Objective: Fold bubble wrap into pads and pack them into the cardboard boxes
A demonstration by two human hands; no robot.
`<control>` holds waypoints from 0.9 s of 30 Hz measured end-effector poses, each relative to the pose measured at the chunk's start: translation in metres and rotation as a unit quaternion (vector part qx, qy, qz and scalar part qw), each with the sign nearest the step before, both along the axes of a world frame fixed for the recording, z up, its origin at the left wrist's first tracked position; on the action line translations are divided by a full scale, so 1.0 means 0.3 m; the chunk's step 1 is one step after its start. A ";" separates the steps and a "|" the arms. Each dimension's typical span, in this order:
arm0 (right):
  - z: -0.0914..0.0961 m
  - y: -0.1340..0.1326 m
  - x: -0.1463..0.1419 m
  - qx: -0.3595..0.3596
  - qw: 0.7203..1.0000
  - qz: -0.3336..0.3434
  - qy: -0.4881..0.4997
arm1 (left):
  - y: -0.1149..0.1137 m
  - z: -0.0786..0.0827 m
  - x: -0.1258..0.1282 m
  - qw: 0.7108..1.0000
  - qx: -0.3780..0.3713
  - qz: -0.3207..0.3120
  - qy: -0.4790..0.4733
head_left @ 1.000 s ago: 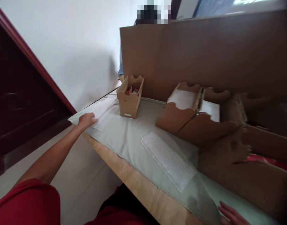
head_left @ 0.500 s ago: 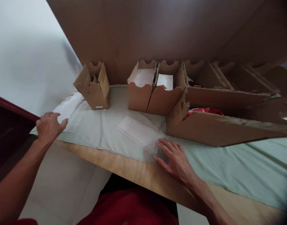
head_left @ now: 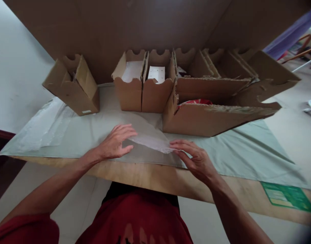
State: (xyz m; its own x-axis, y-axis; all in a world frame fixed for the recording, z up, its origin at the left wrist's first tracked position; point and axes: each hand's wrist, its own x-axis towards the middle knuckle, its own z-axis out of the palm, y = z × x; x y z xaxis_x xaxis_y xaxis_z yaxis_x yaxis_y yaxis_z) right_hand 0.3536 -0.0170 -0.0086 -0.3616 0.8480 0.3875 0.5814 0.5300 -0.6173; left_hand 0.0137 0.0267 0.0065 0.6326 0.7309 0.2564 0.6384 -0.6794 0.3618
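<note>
A translucent bubble wrap bag lies in front of me, its near edge lifted off the cloth. My right hand pinches its right corner between thumb and fingers. At its left end, my left hand hovers with thumb and fingers apart; whether the fingertips touch the wrap I cannot tell. More clear bubble wrap lies in a loose pile at the left end of the table.
A pale green cloth covers the wooden table. Along the back stand a lone cardboard box, two narrow boxes with white contents, and a long carton holding something red. A green sheet lies at the right front edge.
My left hand has moved right from the bubble wrap pile to the bag in the middle. My right hand has gripped the bag's corner and raised it. The view has shifted right.
</note>
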 end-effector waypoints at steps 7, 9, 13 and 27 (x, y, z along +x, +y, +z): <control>-0.018 -0.052 0.146 -0.149 0.987 -0.010 0.052 | -0.097 -0.072 0.084 0.999 -0.005 -0.027 0.044; -0.020 -0.064 0.157 -0.227 0.971 0.005 0.072 | -0.120 -0.064 0.094 0.999 -0.009 -0.030 0.027; -0.015 -0.061 0.164 -0.299 0.950 0.017 0.092 | -0.119 -0.030 0.137 0.999 -0.016 -0.029 -0.016; 0.006 -0.032 0.126 -0.342 0.935 -0.048 0.083 | -0.063 -0.061 0.235 0.991 -0.061 -0.043 0.112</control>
State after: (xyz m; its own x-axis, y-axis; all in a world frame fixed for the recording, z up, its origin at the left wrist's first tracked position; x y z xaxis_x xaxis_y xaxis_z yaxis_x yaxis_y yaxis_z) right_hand 0.3913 -0.0266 -0.0069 -0.2541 0.9432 -0.2141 0.4719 -0.0723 -0.8787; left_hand 0.0843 0.0079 -0.0117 0.7246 0.6890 0.0147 0.6542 -0.6943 0.2998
